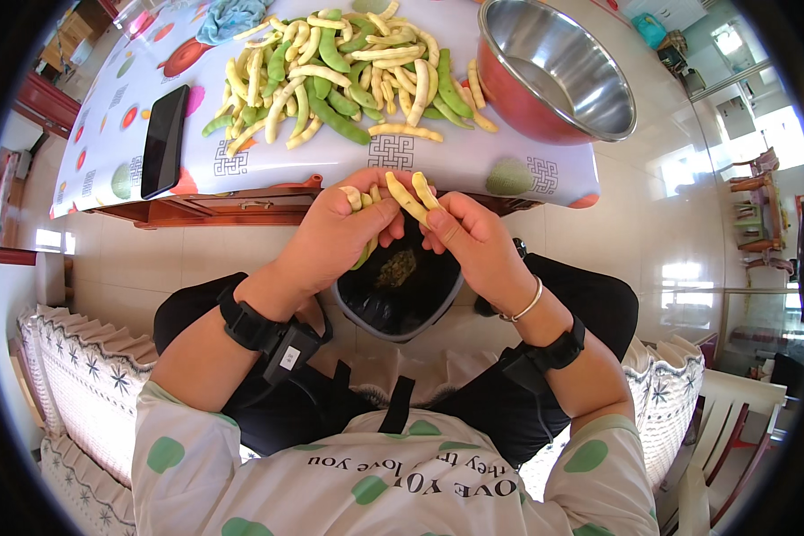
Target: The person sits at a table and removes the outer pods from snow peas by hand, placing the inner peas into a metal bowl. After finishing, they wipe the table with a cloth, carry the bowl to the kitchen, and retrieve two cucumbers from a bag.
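Note:
My left hand (355, 224) is closed around several yellow-green bean pods (368, 248), whose ends stick out above and below the fist. Between the thumb and fingers of my right hand (465, 224) are pale yellow bean pods (405, 197), two tips pointing up; the left fingertips are right beside them. Both hands are over a black-lined waste bin (415, 301) with some plant scraps (395, 269) inside. Beyond them, a heap of yellow and green bean pods (335, 74) lies on the tablecloth. At its right stands a steel bowl (543, 67) with a red outside; no pods show in it.
A black smartphone (165, 142) lies near the front left of the patterned tablecloth (275, 161). Behind it is a crumpled blue cloth (231, 20). Wooden drawers (241, 204) are under the table edge, and a white chair (723, 415) stands at the lower right.

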The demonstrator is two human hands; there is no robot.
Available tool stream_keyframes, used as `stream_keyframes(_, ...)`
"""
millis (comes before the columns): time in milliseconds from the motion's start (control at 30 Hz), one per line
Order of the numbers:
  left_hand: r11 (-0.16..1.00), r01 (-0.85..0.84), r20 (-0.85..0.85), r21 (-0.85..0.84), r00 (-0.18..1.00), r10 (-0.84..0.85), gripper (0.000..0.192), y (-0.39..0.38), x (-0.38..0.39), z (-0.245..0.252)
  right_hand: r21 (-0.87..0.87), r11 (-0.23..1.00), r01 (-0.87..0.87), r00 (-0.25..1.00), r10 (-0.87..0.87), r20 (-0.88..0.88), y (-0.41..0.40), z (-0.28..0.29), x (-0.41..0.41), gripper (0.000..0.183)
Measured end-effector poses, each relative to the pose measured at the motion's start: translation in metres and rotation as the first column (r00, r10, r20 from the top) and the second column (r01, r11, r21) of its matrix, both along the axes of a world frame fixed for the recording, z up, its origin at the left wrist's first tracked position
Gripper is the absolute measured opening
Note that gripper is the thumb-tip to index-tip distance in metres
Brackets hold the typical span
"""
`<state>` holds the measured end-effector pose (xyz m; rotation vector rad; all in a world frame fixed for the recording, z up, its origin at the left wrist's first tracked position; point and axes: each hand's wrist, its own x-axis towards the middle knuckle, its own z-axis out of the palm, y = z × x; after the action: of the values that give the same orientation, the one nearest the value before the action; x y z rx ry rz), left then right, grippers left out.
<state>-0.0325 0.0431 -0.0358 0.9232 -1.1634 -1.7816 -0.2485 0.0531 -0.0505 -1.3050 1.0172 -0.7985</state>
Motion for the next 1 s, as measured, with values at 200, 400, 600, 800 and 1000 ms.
stream_keyframes(200,0.996,-0.002,0.004,0.090,1.000,0.002,0.020,0.001,0.004,-0.001,-0.144,0.990,-0.002,0.977,-0.029,-0.212,0.001,0.014,0.002,0.024)
stream_keyframes(400,0.986,0.014,-0.060,0.164,0.998,-0.004,0.021,0.001,0.002,0.002,-0.317,0.947,0.057,0.972,-0.125,-0.199,0.004,0.006,0.004,0.020)
stream_keyframes(600,0.980,0.027,-0.152,0.195,0.988,0.003,0.023,0.001,0.001,-0.001,-0.440,0.898,0.025,0.956,-0.150,-0.252,0.006,0.014,0.008,0.019)
stream_keyframes(800,0.980,-0.005,-0.126,0.197,0.992,0.031,0.027,-0.002,-0.001,-0.003,-0.321,0.945,0.060,0.971,-0.129,-0.199,0.006,0.010,0.004,0.018)
stream_keyframes(1000,0.984,0.026,-0.100,0.178,0.995,-0.008,0.021,0.004,-0.005,0.006,-0.633,0.761,0.144,0.906,-0.359,-0.225,-0.010,0.043,-0.005,0.014)
